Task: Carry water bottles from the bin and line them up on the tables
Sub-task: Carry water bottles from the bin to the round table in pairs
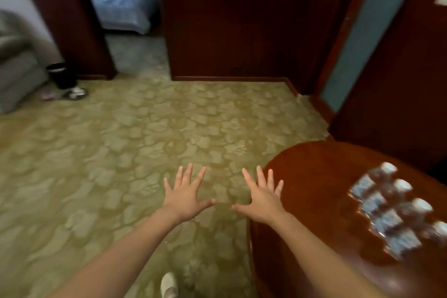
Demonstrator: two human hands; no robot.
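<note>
Both my hands are stretched out in front of me with fingers spread, holding nothing. My left hand (186,192) hovers over the carpet. My right hand (262,195) is at the left edge of a round dark wooden table (312,176). Several water bottles (396,210) with white caps stand in a row on the table's right side, blurred. Far back through a doorway lies a pale blue plastic-wrapped heap (121,6) that looks like packed bottles; no bin is plainly seen.
Patterned green-yellow carpet (145,140) covers the floor. Dark wood panelling (229,19) and a door frame stand ahead. A grey sofa (17,63), a black waste bin (60,75) and slippers (75,93) are at the left. A white slipper (169,284) is at my feet.
</note>
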